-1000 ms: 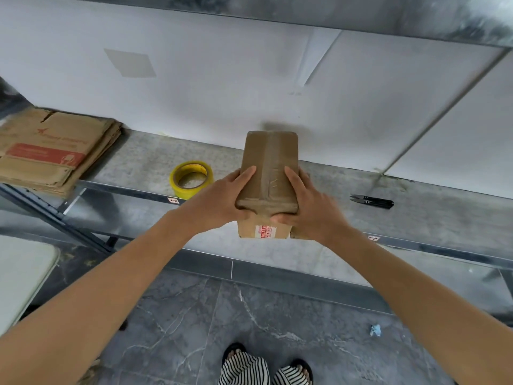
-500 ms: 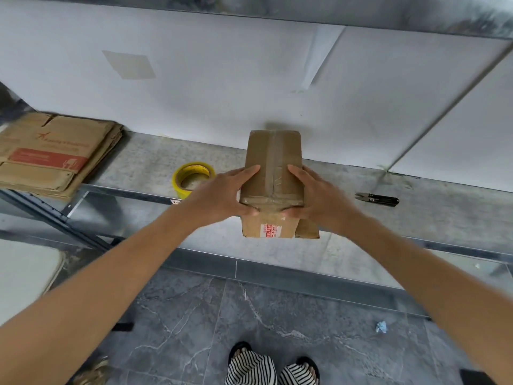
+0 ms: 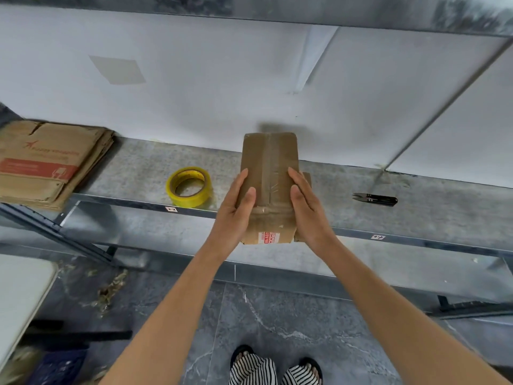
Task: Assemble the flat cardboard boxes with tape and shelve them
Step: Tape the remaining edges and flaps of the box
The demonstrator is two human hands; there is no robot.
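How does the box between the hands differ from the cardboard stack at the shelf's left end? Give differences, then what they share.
The box is folded up and taped along its top seam; the cardboard stack lies flat, unassembled. The box sits between the left hand and right hand; the cardboard stack lies untouched. The box bears a small red label; the stack's top sheet has a broad red band. Both are brown cardboard.

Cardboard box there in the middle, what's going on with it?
A person holds a small cardboard box between the left hand and right hand, straight fingers pressing its sides, at the front edge of a metal shelf. Tape already runs along its top seam. A yellow tape roll lies to its left, black snips to its right, and a stack of flat boxes sits far left.
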